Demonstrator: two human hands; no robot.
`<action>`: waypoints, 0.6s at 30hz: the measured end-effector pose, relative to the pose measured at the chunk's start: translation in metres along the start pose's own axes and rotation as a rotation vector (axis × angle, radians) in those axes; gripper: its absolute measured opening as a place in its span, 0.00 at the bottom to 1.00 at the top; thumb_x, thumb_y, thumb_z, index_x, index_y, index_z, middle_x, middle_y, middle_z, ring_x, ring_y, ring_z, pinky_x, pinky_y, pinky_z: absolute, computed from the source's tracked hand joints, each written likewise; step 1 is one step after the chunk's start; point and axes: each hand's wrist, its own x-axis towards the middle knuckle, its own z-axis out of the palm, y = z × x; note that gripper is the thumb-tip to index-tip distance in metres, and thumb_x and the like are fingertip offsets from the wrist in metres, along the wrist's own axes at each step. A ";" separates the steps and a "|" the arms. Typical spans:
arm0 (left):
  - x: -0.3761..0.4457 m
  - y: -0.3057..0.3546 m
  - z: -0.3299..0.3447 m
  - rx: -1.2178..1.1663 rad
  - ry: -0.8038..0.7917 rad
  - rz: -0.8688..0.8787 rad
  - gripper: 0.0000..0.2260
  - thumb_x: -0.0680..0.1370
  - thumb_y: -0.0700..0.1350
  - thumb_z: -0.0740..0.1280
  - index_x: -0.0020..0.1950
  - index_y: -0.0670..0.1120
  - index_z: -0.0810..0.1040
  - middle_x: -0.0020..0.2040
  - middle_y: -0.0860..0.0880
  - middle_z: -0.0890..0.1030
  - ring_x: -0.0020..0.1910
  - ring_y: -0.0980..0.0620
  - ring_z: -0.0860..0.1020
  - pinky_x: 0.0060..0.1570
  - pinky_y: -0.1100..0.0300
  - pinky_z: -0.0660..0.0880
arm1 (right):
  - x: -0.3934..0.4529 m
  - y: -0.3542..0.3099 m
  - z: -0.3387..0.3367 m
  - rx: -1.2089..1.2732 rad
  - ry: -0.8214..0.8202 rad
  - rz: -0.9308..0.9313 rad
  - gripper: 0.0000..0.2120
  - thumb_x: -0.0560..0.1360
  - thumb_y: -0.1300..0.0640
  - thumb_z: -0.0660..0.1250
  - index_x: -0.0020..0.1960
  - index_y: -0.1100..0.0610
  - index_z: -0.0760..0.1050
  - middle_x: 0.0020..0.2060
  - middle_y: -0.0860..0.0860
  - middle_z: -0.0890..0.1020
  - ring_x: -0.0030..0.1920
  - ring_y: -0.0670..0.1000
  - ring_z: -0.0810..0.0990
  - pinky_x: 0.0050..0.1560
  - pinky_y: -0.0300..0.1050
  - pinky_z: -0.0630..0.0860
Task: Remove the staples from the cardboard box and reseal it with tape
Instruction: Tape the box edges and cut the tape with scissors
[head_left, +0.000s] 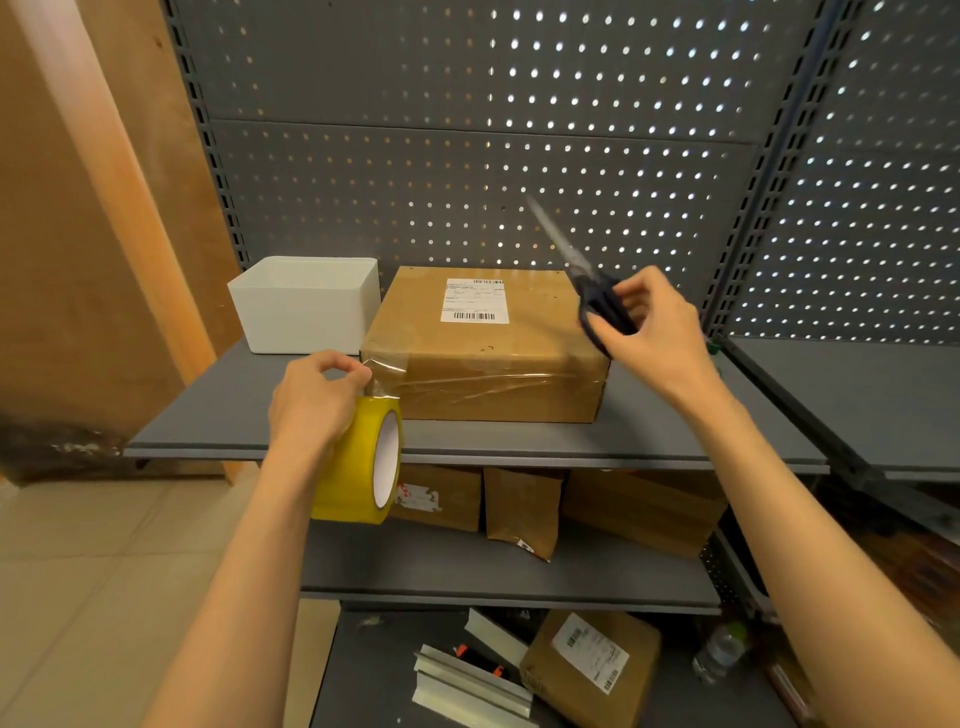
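A grey metal shelf (234, 410) stood against a perforated grey back panel (467, 156), with a wooden board to its left.

The left hand (311, 400) reached in from below, forearm rising toward the shelf's front edge, its fingers curled round a yellow roll of tape (358, 462). The roll hung just in front of the shelf edge, its white core facing right. Thumb and forefinger pinched the strip of clear tape (387, 371) that ran up from the roll to the near left corner of the box.

The right hand (660, 332) was raised above the shelf's right side, wrist bent, fingers curled round the dark handles of a pair of scissors (597, 306). The blades were blurred; they pointed up and to the left, away from the person, over the box's far right corner. I could not tell whether the blades were apart.

The cardboard box (483, 353) sat flat on the shelf between the hands, its long axis running left to right, a white shipping label (474, 301) on top near the back. Clear tape lay wrinkled across its front face.

A white bin (306, 306) stood just beside the box's left side. On the lower shelves lay more parcels (644, 509), some metal strips (467, 680) and a plastic bottle (719, 649).
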 end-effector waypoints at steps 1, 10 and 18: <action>0.000 0.000 0.000 0.004 0.002 0.001 0.04 0.77 0.47 0.66 0.43 0.50 0.78 0.50 0.50 0.74 0.47 0.50 0.69 0.44 0.55 0.65 | -0.003 -0.008 0.004 -0.013 -0.064 -0.040 0.19 0.68 0.46 0.73 0.48 0.57 0.69 0.38 0.43 0.78 0.38 0.40 0.76 0.37 0.37 0.74; -0.001 0.001 -0.002 0.012 -0.008 -0.020 0.04 0.76 0.46 0.67 0.41 0.50 0.78 0.49 0.49 0.75 0.49 0.48 0.70 0.46 0.54 0.67 | -0.022 -0.034 0.022 -0.045 -0.568 -0.059 0.29 0.55 0.32 0.73 0.43 0.52 0.69 0.38 0.48 0.80 0.38 0.50 0.77 0.39 0.46 0.75; 0.000 0.000 -0.003 -0.012 -0.014 -0.021 0.04 0.76 0.47 0.67 0.43 0.49 0.79 0.49 0.49 0.76 0.51 0.48 0.72 0.49 0.53 0.69 | -0.022 -0.026 0.026 -0.145 -0.745 0.041 0.28 0.59 0.32 0.71 0.43 0.53 0.71 0.35 0.47 0.78 0.33 0.46 0.72 0.34 0.38 0.67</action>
